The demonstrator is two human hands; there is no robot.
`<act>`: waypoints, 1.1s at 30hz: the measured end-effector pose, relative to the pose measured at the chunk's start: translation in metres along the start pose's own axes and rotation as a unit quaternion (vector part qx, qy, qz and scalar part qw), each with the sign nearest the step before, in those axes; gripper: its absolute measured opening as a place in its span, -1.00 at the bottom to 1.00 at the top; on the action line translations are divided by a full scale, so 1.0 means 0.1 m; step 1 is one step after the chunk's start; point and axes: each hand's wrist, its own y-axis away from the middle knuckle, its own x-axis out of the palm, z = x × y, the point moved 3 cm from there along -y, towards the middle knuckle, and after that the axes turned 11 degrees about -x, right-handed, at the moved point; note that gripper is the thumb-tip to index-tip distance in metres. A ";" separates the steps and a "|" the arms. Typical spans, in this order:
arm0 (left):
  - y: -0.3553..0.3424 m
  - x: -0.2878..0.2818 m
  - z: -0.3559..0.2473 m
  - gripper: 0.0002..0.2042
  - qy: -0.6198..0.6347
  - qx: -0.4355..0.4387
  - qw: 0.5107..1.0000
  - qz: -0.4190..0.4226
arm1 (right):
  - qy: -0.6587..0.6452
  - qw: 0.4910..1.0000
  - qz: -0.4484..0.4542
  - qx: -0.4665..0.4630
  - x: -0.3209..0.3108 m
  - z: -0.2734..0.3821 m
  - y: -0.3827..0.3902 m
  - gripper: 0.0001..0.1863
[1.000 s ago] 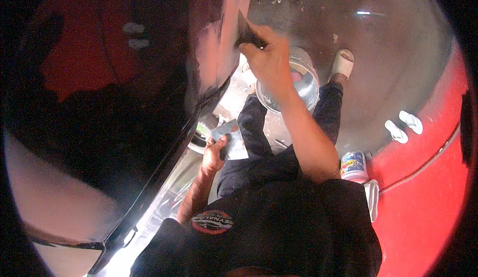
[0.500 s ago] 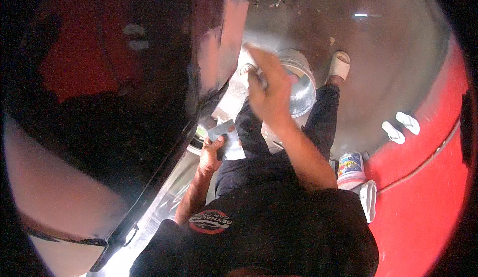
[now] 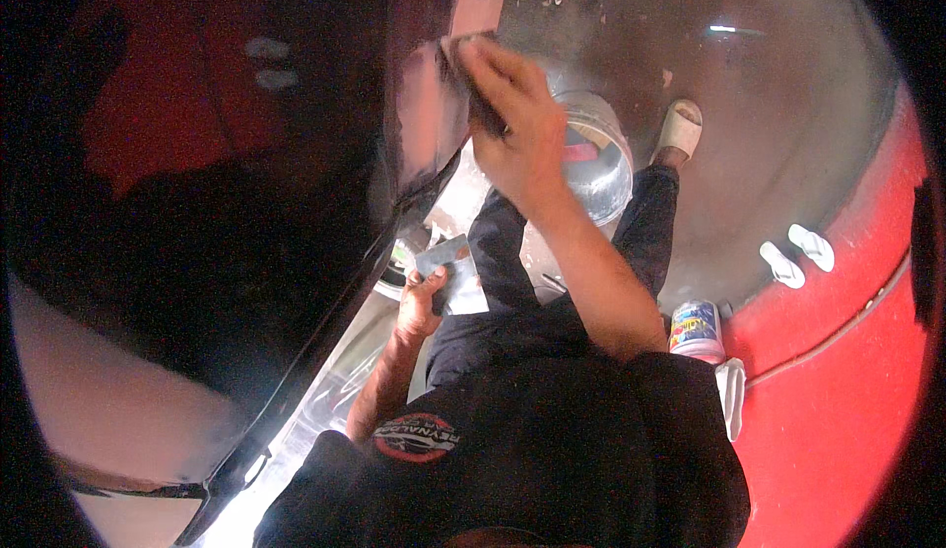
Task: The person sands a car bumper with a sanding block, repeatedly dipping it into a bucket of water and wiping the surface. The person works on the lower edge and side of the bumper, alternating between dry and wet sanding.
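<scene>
Since half a second ago the right hand (image 3: 517,134) has gone up from in front of the metal bucket (image 3: 601,159) to the pink filler patch (image 3: 434,119) on the dark car panel (image 3: 246,213), and it now presses a dark spreader (image 3: 483,104) against the patch. Most of the spreader is hidden under the hand, so its shape is hard to make out. The fingers of the right hand are closed around it. The left hand (image 3: 424,302) stays lower, near the bottom edge of the panel, with its fingers closed on a flat grey mixing board (image 3: 455,272). The upper part of the picture is dark and blurred. The bucket stands on the grey floor (image 3: 749,134) just beside the person's leg. A small can (image 3: 696,329) and a white sandal (image 3: 680,126) lie farther right, and there is open floor between them. A red surface (image 3: 838,400) closes the right side.
</scene>
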 end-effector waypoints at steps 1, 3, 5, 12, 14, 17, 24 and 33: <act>-0.02 -0.04 0.02 -0.73 -0.012 0.005 1.000 -0.006 | -0.005 1.000 0.011 0.008 0.02 0.06 0.11 -0.31; -0.04 -0.09 0.03 -0.67 -0.034 0.016 0.999 -0.017 | -0.014 1.000 0.014 0.016 0.07 0.18 0.33 -0.30; 0.01 -0.05 -0.02 -0.67 -0.060 0.015 0.998 -0.027 | -0.020 0.999 0.025 0.022 0.09 0.27 0.53 -0.28; 0.09 0.12 -0.12 -0.67 -0.029 0.015 0.999 0.009 | -0.054 0.996 0.070 0.025 0.06 0.36 1.04 -0.31; 0.09 0.08 -0.11 -0.72 -0.015 0.013 1.000 -0.008 | -0.038 0.994 0.081 0.056 -0.12 0.23 1.05 -0.38; 0.08 0.10 -0.08 -0.75 -0.011 0.015 1.000 -0.015 | -0.075 0.962 -0.028 0.262 -0.17 -0.21 0.88 -0.58; 0.05 0.08 -0.08 -0.67 -0.031 0.020 0.999 0.015 | -0.086 0.919 0.024 0.383 0.08 -0.67 0.48 -0.55; 0.00 0.02 -0.04 -0.70 -0.025 0.001 0.999 -0.045 | -0.140 0.917 0.006 0.373 0.19 -0.46 0.46 -0.51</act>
